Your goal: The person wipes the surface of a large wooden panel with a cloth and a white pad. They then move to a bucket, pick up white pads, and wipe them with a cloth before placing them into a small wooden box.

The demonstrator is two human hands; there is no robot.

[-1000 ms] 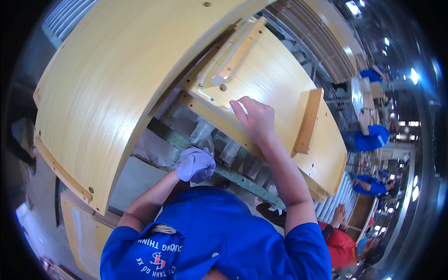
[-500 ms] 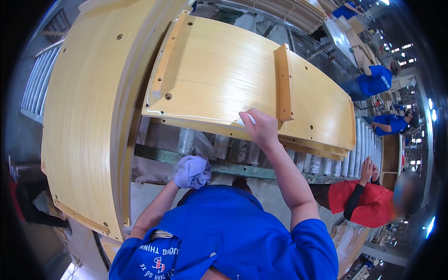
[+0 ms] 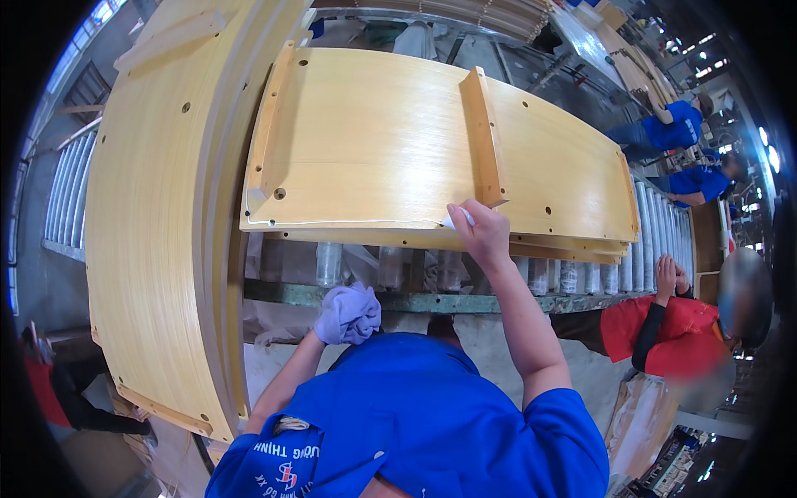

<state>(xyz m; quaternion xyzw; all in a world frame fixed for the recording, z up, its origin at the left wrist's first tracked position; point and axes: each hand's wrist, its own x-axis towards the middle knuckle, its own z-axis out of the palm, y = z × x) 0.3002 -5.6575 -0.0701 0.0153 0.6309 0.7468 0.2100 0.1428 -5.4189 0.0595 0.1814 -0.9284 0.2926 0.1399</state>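
Note:
A pale yellow wooden panel (image 3: 374,141) lies in front of me, with a wooden crossbar (image 3: 486,137) on its face and drilled holes. At its near edge, my right hand (image 3: 486,236) is closed in a pinch on a small white pointed applicator (image 3: 457,219), mostly hidden by the fingers. From there a thin white line runs left along the near edge and turns up the left edge. My left hand (image 3: 339,319), low by my waist and apart from the panel, is closed on a bunched light purple cloth (image 3: 357,307), which covers most of the fingers.
More panels lie beneath the front one, over a roller conveyor (image 3: 656,224) with a green rail (image 3: 415,300). A large stack of long panels (image 3: 149,216) stands at my left. A person in red (image 3: 664,332) is at the right; people in blue (image 3: 681,124) work farther off.
My right hand has moved a little right along the panel's near edge, and the white line now reaches farther right. My left hand still grips the cloth. The whole view has shifted slightly.

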